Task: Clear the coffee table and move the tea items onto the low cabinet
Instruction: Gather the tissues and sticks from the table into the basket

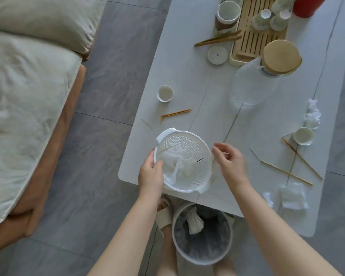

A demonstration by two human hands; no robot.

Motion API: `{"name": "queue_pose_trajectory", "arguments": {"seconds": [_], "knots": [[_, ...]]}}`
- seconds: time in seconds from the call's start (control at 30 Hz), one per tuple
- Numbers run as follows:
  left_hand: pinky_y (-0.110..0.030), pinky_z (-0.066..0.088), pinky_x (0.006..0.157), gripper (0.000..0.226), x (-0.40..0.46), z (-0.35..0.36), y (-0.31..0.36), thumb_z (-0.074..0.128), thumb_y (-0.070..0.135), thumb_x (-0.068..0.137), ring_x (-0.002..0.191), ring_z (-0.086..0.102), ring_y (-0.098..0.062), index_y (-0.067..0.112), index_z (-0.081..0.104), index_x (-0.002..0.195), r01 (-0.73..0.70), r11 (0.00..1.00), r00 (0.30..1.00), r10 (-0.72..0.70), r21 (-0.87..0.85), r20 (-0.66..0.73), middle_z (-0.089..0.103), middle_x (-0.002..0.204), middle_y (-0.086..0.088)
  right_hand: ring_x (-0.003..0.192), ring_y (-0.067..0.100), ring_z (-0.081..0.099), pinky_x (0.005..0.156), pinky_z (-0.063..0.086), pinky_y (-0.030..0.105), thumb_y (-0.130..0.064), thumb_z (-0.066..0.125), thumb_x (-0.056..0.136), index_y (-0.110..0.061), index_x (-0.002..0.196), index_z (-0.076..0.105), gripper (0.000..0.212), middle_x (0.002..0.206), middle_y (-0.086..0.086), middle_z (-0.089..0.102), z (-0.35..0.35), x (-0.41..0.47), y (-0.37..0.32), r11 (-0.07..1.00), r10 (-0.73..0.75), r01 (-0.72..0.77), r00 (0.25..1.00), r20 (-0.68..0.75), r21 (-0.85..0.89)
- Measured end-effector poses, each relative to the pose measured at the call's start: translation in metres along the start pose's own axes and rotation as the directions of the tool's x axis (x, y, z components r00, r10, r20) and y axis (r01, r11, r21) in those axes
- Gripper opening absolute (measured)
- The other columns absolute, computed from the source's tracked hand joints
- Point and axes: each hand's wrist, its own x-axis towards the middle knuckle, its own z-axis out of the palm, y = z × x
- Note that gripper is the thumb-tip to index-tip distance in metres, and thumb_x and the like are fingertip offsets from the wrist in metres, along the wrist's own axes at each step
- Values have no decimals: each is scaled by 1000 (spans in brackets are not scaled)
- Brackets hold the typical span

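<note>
Holding a white colander (pixel 184 144) by its near-left rim, my left hand (pixel 150 174) has the thumb over the edge and the fingers curled underneath. It sits over the near corner of the coffee table (pixel 187 76), with crumpled tissue (pixel 177 162) inside. My right hand (pixel 228 158) hovers just beside the colander's right rim, fingers loosely curled and a little apart, gripping nothing I can make out. Farther up the table lie a small cup (pixel 165 93), brown tongs (pixel 175 113), a round lid (pixel 217 55), a slatted wooden tray (pixel 253 32) carrying teacups, and a glass jar (pixel 254 82) with a cork lid lying on its side. To the right sit another cup (pixel 304 135), thin sticks (pixel 287 173) and more tissue (pixel 293 197). A bin (pixel 202 234) stands on the floor at the table's near edge.
</note>
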Motion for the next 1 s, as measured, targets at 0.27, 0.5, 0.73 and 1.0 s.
{"name": "queue_pose_trajectory", "arguments": {"seconds": [0.27,0.5,0.73,1.0], "knots": [[-46,53,93,46,-34,65,-28,44,14,92,104,62,-18,36,55,131,4,995,995,-14,103,99,66,114,8,110,31,51,90,41,37,-16,55,91,-9,127,52,37,128,18,49,-96,-34,135,843,325,-378,925,-198,-383],[-29,54,76,44,-38,104,-53,45,12,92,96,66,-10,36,58,126,16,987,993,-35,159,114,69,108,12,106,33,52,87,44,41,-26,49,94,-19,131,44,37,127,14,40,-105,-29,182,810,407,-442,897,-173,-385],[-40,56,81,46,-47,128,-47,45,10,91,95,67,-16,38,60,124,-34,976,990,3,213,142,69,103,15,89,25,53,76,47,37,-20,50,94,-8,96,59,14,105,9,55,-144,-17,181,866,185,-244,967,-173,-436],[-49,51,94,41,-49,161,-44,49,15,94,107,62,-22,42,58,123,-35,972,986,-5,232,169,66,113,11,74,18,46,75,46,37,-13,49,93,-7,99,54,11,120,9,42,-174,-4,204,862,427,-483,855,-293,-153]]}}
